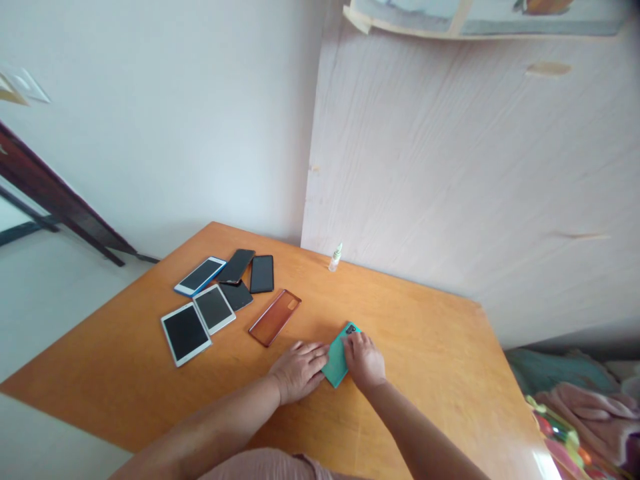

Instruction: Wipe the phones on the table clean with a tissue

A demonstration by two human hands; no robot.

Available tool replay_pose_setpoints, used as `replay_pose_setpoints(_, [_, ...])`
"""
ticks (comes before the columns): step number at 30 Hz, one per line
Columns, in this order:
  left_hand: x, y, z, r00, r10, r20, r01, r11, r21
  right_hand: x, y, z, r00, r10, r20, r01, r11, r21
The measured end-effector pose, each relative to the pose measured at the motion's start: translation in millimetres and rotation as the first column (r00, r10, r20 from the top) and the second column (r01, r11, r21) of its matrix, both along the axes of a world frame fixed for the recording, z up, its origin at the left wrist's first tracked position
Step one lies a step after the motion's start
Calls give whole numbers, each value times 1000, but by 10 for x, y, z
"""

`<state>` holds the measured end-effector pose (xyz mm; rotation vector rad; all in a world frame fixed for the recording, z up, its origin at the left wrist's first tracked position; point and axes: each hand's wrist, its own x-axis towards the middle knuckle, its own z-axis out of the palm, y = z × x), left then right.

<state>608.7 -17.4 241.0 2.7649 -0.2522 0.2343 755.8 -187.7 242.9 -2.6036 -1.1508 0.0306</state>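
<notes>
A turquoise-backed phone (335, 365) lies face down on the wooden table, its dark camera block at the upper end. My left hand (300, 371) is at the phone's left edge, fingers reaching onto it and holding it against the table. From the other side, my right hand (365, 359) grips the upper right part with bent fingers, their tips on the turquoise back. Whether anything small is under those fingertips is hidden. Just left of the phone is a see-through reddish-brown phone case (275, 317) with a camera cutout.
The table (425, 347) meets a wall and a pale panel (450, 167). At its left lie several devices, among them a white tablet (187, 333), a blue-edged phone (201, 276) and a black phone (263, 274). A small clear bottle (335, 258) stands by the panel.
</notes>
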Motion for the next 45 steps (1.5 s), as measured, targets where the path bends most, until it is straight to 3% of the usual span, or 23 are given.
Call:
replay_pose_setpoints(2, [3, 3, 6, 1000, -3, -8, 3, 1000, -2, -72, 29, -6, 995, 92, -25, -93, 995, -20])
replay_pose_setpoints(4, [5, 6, 12, 1000, -9, -21, 9, 1000, -1, -44, 60, 8, 995, 90, -33, -92, 995, -49])
replay_pose_setpoints(9, [-3, 5, 34, 1000, -6, 7, 6, 1000, -2, 262, 174, 59, 987, -158, 14, 158, 983, -91])
replay_pose_setpoints(15, [-8, 2, 62, 1000, -6, -30, 5, 1000, -14, 145, 274, 51, 999, 25, -47, -30, 994, -108])
replay_pose_setpoints(20, [-8, 13, 66, 999, -17, -29, 17, 1000, -16, 279, 301, 70, 991, -129, -18, 126, 984, -125])
replay_pose_setpoints(26, [-5, 22, 74, 999, -23, -29, 22, 1000, -19, 99, 333, 52, 997, 40, -65, -47, 992, -114])
replay_pose_setpoints(31, [-7, 18, 77, 1000, -19, -20, 18, 1000, -19, 270, 211, 105, 994, -104, -16, 102, 989, -109])
replay_pose_setpoints(38, [-2, 16, 49, 1000, -15, -26, 15, 1000, -20, -127, -43, 77, 989, 117, -91, -127, 984, -123])
replay_pose_setpoints(43, [0, 11, 29, 1000, -10, -13, 10, 1000, -20, 165, -115, 91, 989, -149, -19, 144, 977, -160])
replay_pose_setpoints(45, [-1, 14, 20, 1000, -9, -13, 8, 1000, -21, 99, -119, 74, 986, -164, -12, 159, 973, -165])
